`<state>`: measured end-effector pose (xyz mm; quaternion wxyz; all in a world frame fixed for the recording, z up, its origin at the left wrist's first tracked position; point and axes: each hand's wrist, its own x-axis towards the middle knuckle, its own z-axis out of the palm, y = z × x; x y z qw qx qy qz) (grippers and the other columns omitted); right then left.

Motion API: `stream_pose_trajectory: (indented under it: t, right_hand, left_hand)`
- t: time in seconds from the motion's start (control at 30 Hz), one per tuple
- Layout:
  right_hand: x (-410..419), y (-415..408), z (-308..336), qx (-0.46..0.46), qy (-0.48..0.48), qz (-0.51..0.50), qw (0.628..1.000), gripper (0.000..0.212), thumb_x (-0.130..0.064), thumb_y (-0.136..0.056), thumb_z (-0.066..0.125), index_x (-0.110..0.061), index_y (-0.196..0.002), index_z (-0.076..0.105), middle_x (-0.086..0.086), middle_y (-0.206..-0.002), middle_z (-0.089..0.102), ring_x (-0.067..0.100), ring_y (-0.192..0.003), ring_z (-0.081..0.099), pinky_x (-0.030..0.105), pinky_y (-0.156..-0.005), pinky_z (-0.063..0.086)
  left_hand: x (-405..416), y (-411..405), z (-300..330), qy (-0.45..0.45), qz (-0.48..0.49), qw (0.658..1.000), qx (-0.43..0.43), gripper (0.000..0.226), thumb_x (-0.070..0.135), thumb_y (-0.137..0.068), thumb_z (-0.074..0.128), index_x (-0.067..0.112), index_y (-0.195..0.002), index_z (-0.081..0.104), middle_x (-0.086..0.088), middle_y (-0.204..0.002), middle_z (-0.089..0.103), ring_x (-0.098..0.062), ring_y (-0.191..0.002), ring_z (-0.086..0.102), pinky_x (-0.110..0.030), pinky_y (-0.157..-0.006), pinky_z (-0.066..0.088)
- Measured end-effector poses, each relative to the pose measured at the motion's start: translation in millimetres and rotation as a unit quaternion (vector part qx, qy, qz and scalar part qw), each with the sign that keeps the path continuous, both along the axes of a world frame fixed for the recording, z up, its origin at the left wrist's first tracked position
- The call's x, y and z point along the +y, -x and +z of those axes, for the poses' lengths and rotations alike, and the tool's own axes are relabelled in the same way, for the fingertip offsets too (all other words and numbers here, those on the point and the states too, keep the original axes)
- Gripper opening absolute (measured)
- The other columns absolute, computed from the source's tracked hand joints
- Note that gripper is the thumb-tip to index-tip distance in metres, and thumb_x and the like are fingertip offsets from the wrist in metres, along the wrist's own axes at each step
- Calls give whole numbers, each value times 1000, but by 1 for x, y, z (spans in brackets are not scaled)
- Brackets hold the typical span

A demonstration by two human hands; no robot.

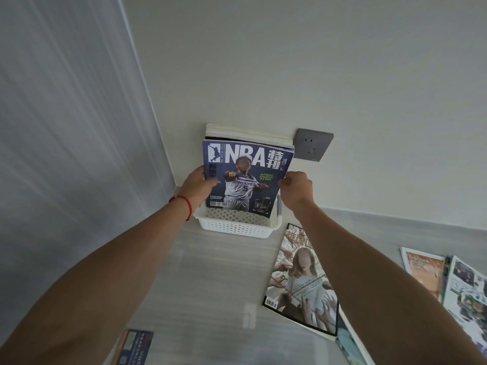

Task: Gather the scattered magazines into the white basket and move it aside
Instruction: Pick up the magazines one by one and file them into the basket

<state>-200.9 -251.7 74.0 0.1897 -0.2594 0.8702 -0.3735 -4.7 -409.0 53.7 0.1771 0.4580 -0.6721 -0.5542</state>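
Note:
A white perforated basket (237, 226) stands on the grey surface against the far wall. Several magazines (245, 134) stand upright in it. The front one is a blue NBA magazine (247, 177), its lower edge inside the basket. My left hand (199, 184) grips its left edge with the thumb on the cover. My right hand (296, 188) pinches its right edge. More magazines lie loose: one with a blonde figure (300, 283) to the right of the basket, two more (424, 270) (466, 296) at the far right, and a blue one (135, 347) at the bottom.
A grey wall socket (313, 144) sits on the wall just right of the basket. A pale curtain (66, 127) hangs along the left. Another magazine edge (353, 341) shows under the blonde-figure one.

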Motion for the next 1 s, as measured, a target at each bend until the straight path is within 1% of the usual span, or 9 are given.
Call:
stream_pose_trajectory:
  t: [0.13, 0.17, 0.23, 0.37, 0.47, 0.63, 0.8, 0.93, 1.0]
  right_hand:
    - [20, -3, -4, -79, 30, 48, 995, 31, 15, -91, 39, -6, -102, 58, 2, -100, 67, 22, -99, 56, 13, -76, 42]
    - [29, -3, -8, -105, 43, 50, 992, 36, 16, -92, 41, -4, -119, 57, 8, -119, 66, 22, -110, 58, 19, -102, 42]
    - [54, -1, -18, -120, 46, 42, 991, 51, 11, -95, 47, -6, -143, 48, 10, -146, 55, 26, -125, 59, 35, -107, 48]
    - [133, 2, -36, -43, -9, 20, 999, 43, 0, -96, 48, -15, -134, 62, 2, -135, 65, 16, -99, 65, 23, -81, 51]
    - [206, 14, -47, -31, -71, -48, 996, 47, 0, -92, 45, -16, -132, 65, 2, -132, 66, 20, -102, 63, 17, -71, 48]
    - [337, 49, -70, -35, -150, -134, 979, 41, -4, -96, 52, -8, -137, 56, 15, -136, 62, 30, -120, 61, 27, -87, 46]
    - [442, 88, -97, -38, -221, -217, 950, 52, -25, -90, 67, -8, -137, 51, 19, -139, 55, 39, -128, 53, 43, -104, 46]
    - [486, 109, -116, -102, -327, -254, 905, 100, -66, -81, 69, -20, -156, 20, 25, -165, 12, 48, -152, 10, 68, -118, 17]
    - [494, 114, -123, -105, -336, -236, 906, 105, -78, -78, 61, -31, -158, 12, 25, -166, 1, 52, -151, 1, 72, -115, 14]
  left_hand:
    - [5, -3, 4, -118, 7, 992, 47, 46, -11, -94, 51, -1, -138, 50, -24, -130, 58, -26, -120, 56, -36, -106, 49]
    - [9, -4, 4, -140, 29, 989, 50, 44, -12, -93, 51, -4, -137, 49, -30, -133, 54, -29, -122, 56, -36, -104, 50]
    - [21, -2, -1, -116, 76, 990, 1, 18, -12, -93, 53, -5, -109, 58, -32, -117, 56, -31, -107, 65, -24, -81, 57]
    - [74, 3, -11, -73, 142, 984, -78, 13, 4, -96, 51, 9, -99, 63, -14, -105, 67, -30, -81, 69, -42, -73, 63]
    - [129, 8, -22, -37, 66, 991, -107, 22, 6, -88, 50, 23, -96, 63, -9, -106, 69, -30, -91, 71, -42, -76, 63]
    - [234, 44, -32, 63, -118, 977, -168, 22, 4, -89, 53, 20, -101, 63, 0, -107, 64, -19, -98, 58, -29, -81, 46]
    - [329, 91, -33, 157, -287, 921, -210, 33, 9, -85, 56, 28, -112, 64, 1, -100, 65, -25, -92, 65, -30, -82, 54]
    - [385, 119, -37, 158, -327, 912, -189, 28, 18, -89, 59, 28, -112, 69, 5, -102, 70, -18, -90, 69, -33, -84, 58]
    - [405, 130, -37, 177, -328, 911, -177, 34, 18, -91, 57, 30, -120, 68, 11, -101, 68, -13, -91, 68, -29, -82, 58]
